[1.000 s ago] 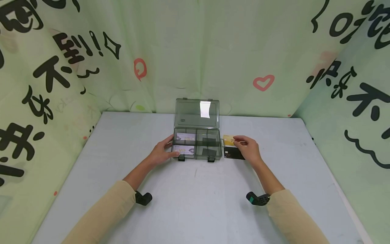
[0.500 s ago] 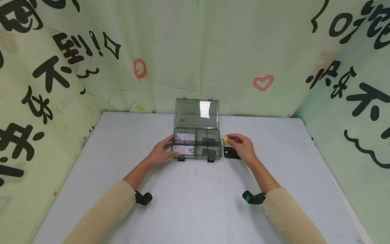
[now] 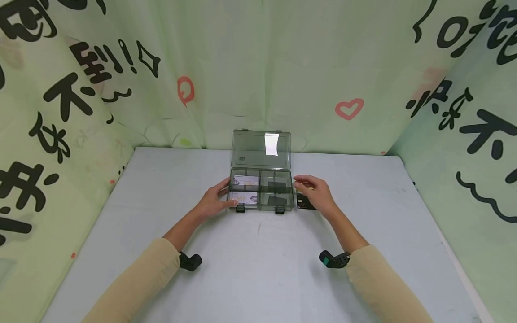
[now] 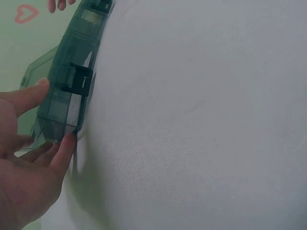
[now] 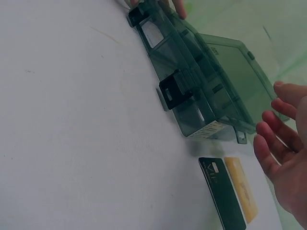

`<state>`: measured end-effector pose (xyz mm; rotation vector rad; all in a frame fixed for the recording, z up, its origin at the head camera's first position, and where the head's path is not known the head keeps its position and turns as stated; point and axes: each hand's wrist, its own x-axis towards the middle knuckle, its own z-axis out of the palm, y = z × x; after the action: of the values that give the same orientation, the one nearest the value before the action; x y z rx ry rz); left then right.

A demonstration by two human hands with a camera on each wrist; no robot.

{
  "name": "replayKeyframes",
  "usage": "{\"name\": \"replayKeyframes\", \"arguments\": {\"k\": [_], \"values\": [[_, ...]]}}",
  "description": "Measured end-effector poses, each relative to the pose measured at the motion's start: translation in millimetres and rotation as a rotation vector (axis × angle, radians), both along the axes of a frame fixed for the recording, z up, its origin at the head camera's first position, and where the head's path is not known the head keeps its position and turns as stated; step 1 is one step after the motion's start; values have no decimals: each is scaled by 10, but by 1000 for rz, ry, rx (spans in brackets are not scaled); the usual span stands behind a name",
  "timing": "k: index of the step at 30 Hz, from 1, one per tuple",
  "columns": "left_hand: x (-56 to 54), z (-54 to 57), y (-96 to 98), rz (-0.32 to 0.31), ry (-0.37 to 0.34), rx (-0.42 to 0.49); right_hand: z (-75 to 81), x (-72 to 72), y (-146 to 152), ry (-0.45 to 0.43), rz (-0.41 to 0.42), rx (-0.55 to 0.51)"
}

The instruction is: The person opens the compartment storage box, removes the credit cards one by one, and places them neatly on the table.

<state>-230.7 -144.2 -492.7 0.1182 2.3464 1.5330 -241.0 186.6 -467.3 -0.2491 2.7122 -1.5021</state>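
Observation:
A translucent grey-green plastic box [image 3: 260, 189] with compartments stands on the table, its lid [image 3: 250, 150] raised at the back. Two pale VIP cards lie in the left compartments, one behind [image 3: 245, 180] and one in front [image 3: 243, 198]. My left hand [image 3: 211, 202] grips the box's left end, thumb at the front corner and fingers along the side. Beside the right end, a black VIP card [image 5: 223, 191] and a gold card [image 5: 241, 187] lie side by side on the table. My right hand [image 3: 320, 194] hovers over them, fingers loosely bent, holding nothing visible.
Two dark latches [image 3: 240, 208] hang on the box's front wall. Dark rectangles [image 3: 277, 186] show in its right compartments. Green printed curtains [image 3: 307, 80] surround the white table [image 3: 258, 269] behind and at both sides.
My right hand has shifted left over the cards toward the box's right end, covering most of the gold card in the head view. The left hand and the box have stayed still.

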Motion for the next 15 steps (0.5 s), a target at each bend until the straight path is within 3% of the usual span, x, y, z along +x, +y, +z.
{"name": "replayKeyframes", "arguments": {"k": [7, 15], "values": [[-3, 2, -5, 3, -3, 3, 62, -5, -81, -10, 17, -6], [-13, -16, -9, 1, -7, 8, 385, 145, -248, -13, 37, -17]]}}
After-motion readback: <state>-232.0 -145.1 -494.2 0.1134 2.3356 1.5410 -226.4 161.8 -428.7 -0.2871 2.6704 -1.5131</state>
